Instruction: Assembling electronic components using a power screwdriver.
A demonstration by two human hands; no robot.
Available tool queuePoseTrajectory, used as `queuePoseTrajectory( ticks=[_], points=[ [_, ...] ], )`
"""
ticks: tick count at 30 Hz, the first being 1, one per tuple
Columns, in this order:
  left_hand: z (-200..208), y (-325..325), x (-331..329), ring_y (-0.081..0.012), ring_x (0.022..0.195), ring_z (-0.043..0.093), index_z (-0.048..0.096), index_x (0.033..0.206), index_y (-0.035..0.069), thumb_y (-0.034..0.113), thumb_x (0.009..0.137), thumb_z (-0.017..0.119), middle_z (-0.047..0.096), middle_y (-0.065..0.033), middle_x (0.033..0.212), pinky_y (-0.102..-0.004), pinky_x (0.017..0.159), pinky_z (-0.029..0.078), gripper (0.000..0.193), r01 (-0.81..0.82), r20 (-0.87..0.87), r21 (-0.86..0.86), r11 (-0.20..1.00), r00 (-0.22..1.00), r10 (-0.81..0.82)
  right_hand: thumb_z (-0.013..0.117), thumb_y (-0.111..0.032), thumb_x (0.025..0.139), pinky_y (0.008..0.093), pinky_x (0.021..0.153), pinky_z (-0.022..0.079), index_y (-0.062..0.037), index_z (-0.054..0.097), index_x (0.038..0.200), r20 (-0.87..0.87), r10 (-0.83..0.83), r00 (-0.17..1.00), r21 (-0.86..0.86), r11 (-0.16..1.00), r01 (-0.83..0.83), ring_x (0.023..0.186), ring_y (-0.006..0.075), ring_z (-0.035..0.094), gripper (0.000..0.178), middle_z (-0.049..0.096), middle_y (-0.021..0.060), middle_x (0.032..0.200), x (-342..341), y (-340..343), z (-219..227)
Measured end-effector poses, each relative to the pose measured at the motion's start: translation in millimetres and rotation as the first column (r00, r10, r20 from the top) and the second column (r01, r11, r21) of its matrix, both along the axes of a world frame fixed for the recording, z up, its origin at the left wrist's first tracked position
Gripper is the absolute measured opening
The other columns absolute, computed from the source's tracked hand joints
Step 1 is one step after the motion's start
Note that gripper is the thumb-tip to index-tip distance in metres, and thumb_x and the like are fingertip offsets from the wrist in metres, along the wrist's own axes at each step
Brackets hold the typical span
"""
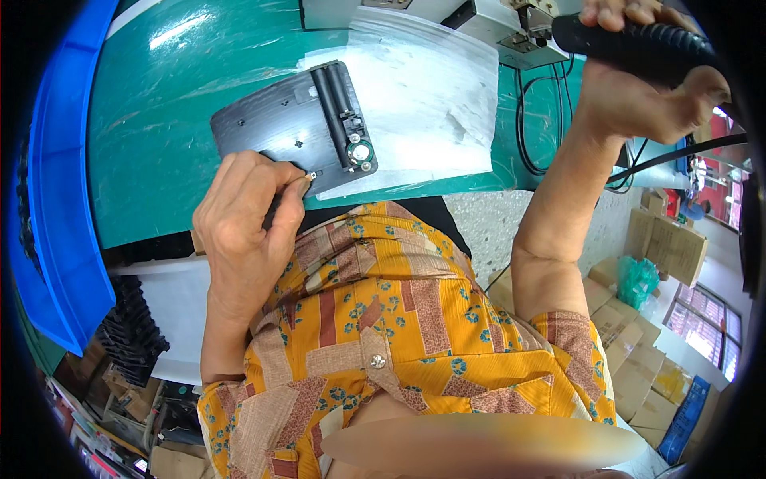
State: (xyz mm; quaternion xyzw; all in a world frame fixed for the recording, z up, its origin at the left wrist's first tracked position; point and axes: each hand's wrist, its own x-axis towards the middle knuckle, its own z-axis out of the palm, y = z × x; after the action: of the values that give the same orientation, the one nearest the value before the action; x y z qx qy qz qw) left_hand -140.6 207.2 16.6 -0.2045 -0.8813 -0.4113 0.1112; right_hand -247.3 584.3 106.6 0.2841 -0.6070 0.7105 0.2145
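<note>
A flat black plastic housing [275, 120] lies on white sheeting and the green bench top. Along its right side runs a long slot, with a round metallic part [361, 152] at the slot's near end. My left hand [251, 207] is closed in a pinch at the housing's near edge, holding a small light-coloured piece [311, 176] too tiny to name. Raised at the upper right, my right hand [638, 100] is wrapped round a thick black tool handle [630, 44] with a ribbed end. The tool's working tip cannot be made out.
White sheeting [431, 96] covers part of the green bench [152, 160]. A blue bin [60, 184] stands at the left, near stacked black parts [132, 335]. Metal equipment [511, 36] with black cables [523, 120] sits at the back. Cardboard boxes [630, 343] fill the right.
</note>
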Motion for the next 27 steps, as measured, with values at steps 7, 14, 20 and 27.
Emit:
queuePoseTrajectory(
  ticks=[7,14,20,27],
  points=[
    [-1.0,-3.4,5.3,-0.0250,0.070,0.060,0.065,0.082,0.000,-0.006,0.075,0.073,0.060,-0.0096,0.077,-0.0356,0.061,0.046,0.012,-0.009,0.004,0.003,1.000,1.000,0.009,0.061,-0.082,0.076,0.0444,0.075,0.044,-0.0061,0.067,0.108,0.181,0.226,0.957,-0.235,0.955,-0.181,0.077,0.0265,0.056,0.083,0.058,0.0142,0.094,32.0,-30.6,-0.8],
    [-15.2,-11.0,0.9,-0.0246,0.070,0.058,0.065,0.083,0.002,-0.002,0.078,0.074,0.058,-0.0088,0.076,-0.0355,0.062,0.045,0.011,0.033,-0.114,-0.008,0.999,0.993,-0.034,0.036,-0.074,0.100,0.0482,0.064,0.059,-0.0001,0.062,0.125,-0.071,0.586,0.807,-0.152,0.793,-0.590,0.081,0.0340,0.067,0.082,0.063,0.0197,0.105,30.6,-49.8,-35.2],
    [-23.4,-5.6,-2.3,-0.0259,0.065,0.053,0.057,0.075,0.006,0.003,0.078,0.070,0.048,-0.0087,0.073,-0.0378,0.054,0.043,0.013,-0.023,-0.229,0.135,0.991,0.972,0.054,0.034,-0.079,0.096,0.0548,0.072,0.056,-0.0037,0.052,0.141,-0.099,0.671,0.735,-0.300,0.684,-0.665,0.091,0.0372,0.067,0.090,0.061,0.0221,0.119,36.8,-102.8,-75.2],
    [-31.8,-12.3,1.1,-0.0269,0.074,0.056,0.057,0.084,0.006,0.005,0.079,0.070,0.051,-0.0081,0.079,-0.0387,0.059,0.044,0.013,0.006,-0.275,0.124,0.992,0.961,0.028,0.039,-0.082,0.091,0.0525,0.072,0.054,-0.0056,0.054,0.136,0.076,0.574,0.815,-0.269,0.799,-0.538,0.089,0.0347,0.065,0.090,0.060,0.0194,0.115,61.2,-146.1,-78.9]
  ],
)
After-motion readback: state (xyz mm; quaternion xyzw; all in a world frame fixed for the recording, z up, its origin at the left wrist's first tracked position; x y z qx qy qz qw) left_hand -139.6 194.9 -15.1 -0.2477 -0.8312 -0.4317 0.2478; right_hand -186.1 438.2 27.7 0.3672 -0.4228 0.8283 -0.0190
